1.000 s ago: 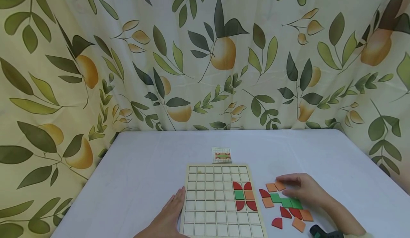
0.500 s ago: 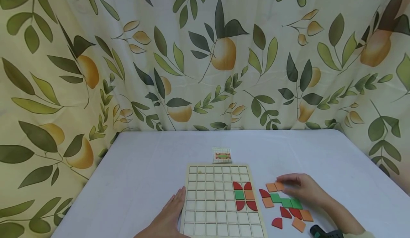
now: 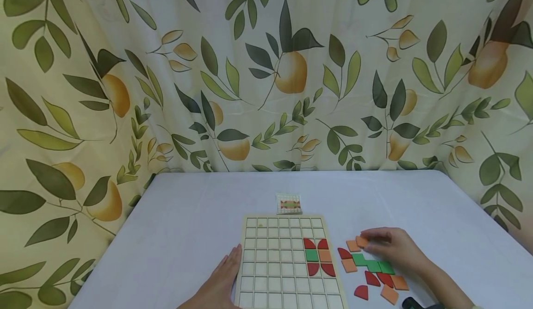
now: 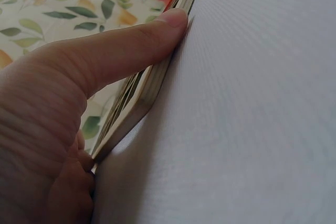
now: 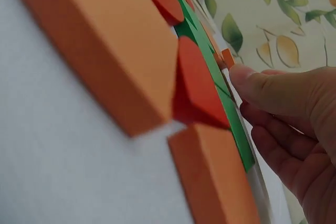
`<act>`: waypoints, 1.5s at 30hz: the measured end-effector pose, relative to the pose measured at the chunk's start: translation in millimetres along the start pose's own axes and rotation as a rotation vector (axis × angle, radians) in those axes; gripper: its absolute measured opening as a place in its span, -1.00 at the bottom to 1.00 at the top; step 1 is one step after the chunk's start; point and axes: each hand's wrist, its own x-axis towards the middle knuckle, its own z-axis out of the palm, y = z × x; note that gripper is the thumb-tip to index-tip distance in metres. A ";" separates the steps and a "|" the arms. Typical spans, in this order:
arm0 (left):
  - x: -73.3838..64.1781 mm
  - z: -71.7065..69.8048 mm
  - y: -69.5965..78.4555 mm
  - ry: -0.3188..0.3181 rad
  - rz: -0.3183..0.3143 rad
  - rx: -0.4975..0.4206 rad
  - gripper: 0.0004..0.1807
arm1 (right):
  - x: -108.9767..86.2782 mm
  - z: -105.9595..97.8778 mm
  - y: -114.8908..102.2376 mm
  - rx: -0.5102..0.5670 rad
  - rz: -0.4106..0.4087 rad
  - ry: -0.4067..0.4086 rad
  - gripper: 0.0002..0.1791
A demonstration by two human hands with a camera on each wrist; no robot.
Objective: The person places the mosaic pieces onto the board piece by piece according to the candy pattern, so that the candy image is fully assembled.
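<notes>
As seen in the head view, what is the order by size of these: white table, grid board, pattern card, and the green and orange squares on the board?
From largest to smallest:
1. White table
2. Grid board
3. Pattern card
4. Green square and orange square on the board: they look alike, so not ranked.

Fruit-print curtain (image 3: pixel 266 128) behind white table (image 3: pixel 195 216)

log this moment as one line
left hand: touches grid board; right hand: pinches orange square; loose pieces: right of board; pattern card: beyond board
</notes>
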 end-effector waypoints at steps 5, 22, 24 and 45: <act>-0.5 -0.1 0.8 0.003 -0.012 -0.024 0.43 | 0.0 4.1 -8.1 0.030 -0.025 -0.014 -0.58; -0.2 1.9 0.3 0.020 0.003 -0.004 0.43 | 11.8 26.0 -34.8 0.051 -0.063 0.008 -0.59; -0.6 1.5 0.7 0.017 -0.010 -0.004 0.43 | 12.7 28.0 -37.9 0.065 -0.072 0.006 -0.59; -0.6 0.5 2.0 0.002 -0.058 -0.004 0.44 | 24.5 49.2 -58.8 0.100 -0.249 -0.067 -0.64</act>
